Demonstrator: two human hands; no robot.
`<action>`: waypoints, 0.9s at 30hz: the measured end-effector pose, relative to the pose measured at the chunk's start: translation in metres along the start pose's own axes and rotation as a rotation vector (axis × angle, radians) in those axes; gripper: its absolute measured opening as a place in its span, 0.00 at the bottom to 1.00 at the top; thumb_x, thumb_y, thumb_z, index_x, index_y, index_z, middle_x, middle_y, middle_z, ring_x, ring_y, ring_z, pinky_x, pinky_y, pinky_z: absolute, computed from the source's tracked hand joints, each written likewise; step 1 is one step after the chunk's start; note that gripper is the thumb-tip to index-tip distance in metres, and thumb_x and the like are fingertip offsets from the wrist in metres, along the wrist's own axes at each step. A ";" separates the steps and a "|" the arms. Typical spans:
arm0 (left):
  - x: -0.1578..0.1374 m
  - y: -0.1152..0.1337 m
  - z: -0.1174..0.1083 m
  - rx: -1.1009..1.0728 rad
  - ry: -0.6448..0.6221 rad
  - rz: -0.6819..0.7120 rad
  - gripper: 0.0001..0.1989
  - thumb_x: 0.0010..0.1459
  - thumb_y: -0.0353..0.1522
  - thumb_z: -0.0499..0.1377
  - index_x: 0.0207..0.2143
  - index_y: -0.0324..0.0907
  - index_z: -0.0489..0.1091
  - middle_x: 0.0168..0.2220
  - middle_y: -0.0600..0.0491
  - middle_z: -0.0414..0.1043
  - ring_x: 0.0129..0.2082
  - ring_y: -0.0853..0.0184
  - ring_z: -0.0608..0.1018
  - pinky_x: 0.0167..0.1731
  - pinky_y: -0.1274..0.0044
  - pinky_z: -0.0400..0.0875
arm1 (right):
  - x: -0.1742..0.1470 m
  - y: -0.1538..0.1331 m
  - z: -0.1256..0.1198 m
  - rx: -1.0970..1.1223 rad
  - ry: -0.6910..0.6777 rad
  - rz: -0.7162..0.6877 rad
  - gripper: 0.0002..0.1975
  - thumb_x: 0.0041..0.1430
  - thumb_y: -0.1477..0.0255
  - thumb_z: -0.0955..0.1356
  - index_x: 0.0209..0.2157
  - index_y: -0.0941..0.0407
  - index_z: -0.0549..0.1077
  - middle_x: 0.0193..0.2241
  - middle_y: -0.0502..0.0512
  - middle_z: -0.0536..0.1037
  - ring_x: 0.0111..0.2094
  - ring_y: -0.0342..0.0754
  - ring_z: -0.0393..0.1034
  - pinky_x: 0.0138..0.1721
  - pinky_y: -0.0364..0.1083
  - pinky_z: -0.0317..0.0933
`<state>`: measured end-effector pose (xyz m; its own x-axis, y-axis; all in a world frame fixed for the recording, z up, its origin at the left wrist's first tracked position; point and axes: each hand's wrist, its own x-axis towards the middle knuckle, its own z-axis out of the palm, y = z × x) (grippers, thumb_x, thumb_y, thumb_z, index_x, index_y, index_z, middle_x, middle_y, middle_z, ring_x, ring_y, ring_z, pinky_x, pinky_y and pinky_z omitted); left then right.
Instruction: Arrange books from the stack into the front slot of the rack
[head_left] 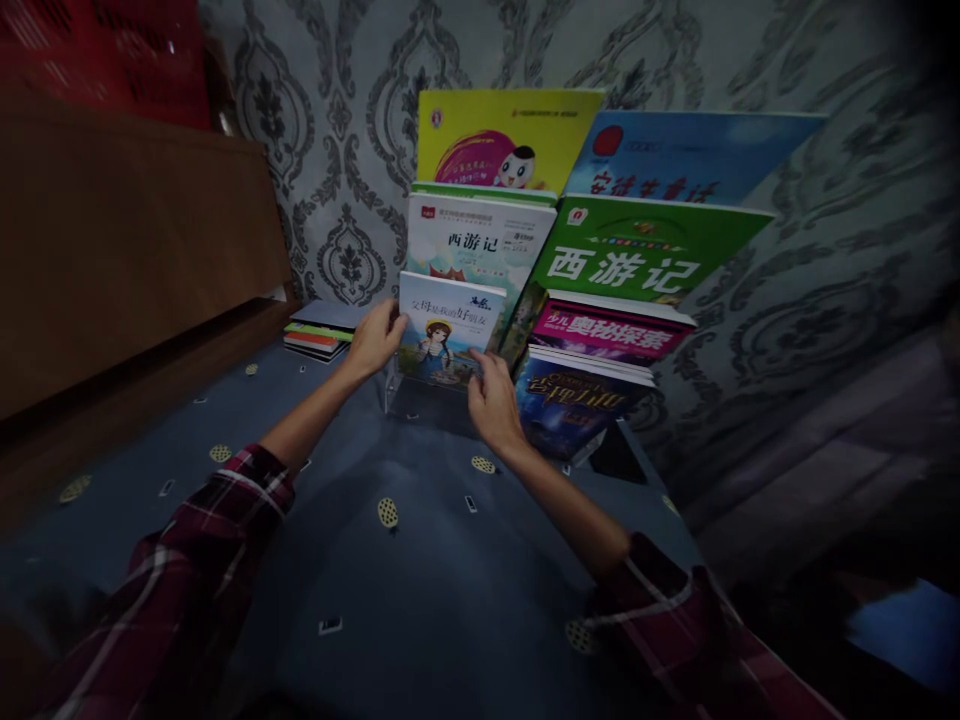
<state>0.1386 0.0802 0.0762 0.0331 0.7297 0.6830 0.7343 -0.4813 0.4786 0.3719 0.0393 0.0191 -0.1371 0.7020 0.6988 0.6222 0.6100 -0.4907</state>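
A small light-blue paperback book [444, 318] with a drawn girl in a yellow hat stands leaning in the front tier of a clear display rack [431, 400]. At the book's left edge, my left hand [377, 337] is closed with its fingertips on the cover's side. My right hand [495, 400] is closed at the lower right corner, its index fingertip on the front cover. Directly behind stands a white book [480, 235]. To the right are a dark blue book [570, 400], a pink-covered book [607, 330] and a green book [652, 245].
Taller yellow [502, 135] and blue [690, 150] books form the back row against patterned wallpaper [349, 250]. A low stack of books [322, 325] lies left of the rack. A wooden cabinet [135, 240] borders the blue patterned tablecloth [360, 570] on the left.
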 end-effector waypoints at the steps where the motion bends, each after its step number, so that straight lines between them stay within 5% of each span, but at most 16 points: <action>1: -0.002 0.000 -0.001 0.004 -0.007 -0.002 0.09 0.65 0.34 0.52 0.41 0.40 0.69 0.37 0.47 0.73 0.39 0.60 0.75 0.43 0.69 0.69 | -0.001 0.000 -0.001 0.003 0.002 -0.004 0.23 0.62 0.76 0.60 0.58 0.56 0.70 0.56 0.65 0.72 0.61 0.57 0.66 0.64 0.62 0.60; 7: -0.013 0.001 -0.004 -0.061 -0.057 0.014 0.11 0.65 0.37 0.54 0.43 0.40 0.69 0.38 0.48 0.74 0.38 0.61 0.76 0.42 0.70 0.70 | -0.007 -0.004 -0.006 0.041 0.009 0.004 0.22 0.63 0.75 0.61 0.57 0.55 0.72 0.57 0.65 0.72 0.62 0.58 0.66 0.63 0.63 0.61; 11: -0.027 -0.025 -0.004 -0.181 -0.078 0.013 0.18 0.66 0.43 0.54 0.50 0.40 0.68 0.42 0.48 0.75 0.42 0.63 0.77 0.39 0.76 0.71 | -0.023 -0.012 -0.010 0.081 0.024 0.008 0.21 0.65 0.73 0.61 0.57 0.54 0.72 0.59 0.65 0.71 0.63 0.58 0.66 0.62 0.63 0.63; 18: -0.041 -0.123 -0.004 0.320 -0.099 -0.398 0.12 0.67 0.31 0.49 0.45 0.39 0.72 0.44 0.43 0.77 0.47 0.58 0.77 0.50 0.68 0.70 | -0.092 -0.024 0.005 0.141 -0.142 -0.049 0.20 0.71 0.72 0.60 0.60 0.51 0.70 0.63 0.62 0.69 0.64 0.55 0.66 0.62 0.60 0.65; 27: 0.017 -0.174 0.030 0.588 -0.240 -0.424 0.25 0.67 0.38 0.52 0.63 0.36 0.64 0.69 0.36 0.58 0.72 0.47 0.54 0.68 0.54 0.51 | -0.128 -0.011 0.021 0.173 -0.310 -0.041 0.18 0.70 0.75 0.61 0.56 0.53 0.74 0.58 0.64 0.75 0.58 0.53 0.73 0.57 0.53 0.72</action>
<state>0.0313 0.1906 -0.0121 -0.2346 0.9124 0.3355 0.9550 0.1518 0.2549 0.3662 -0.0497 -0.0761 -0.4031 0.7378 0.5414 0.4750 0.6743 -0.5654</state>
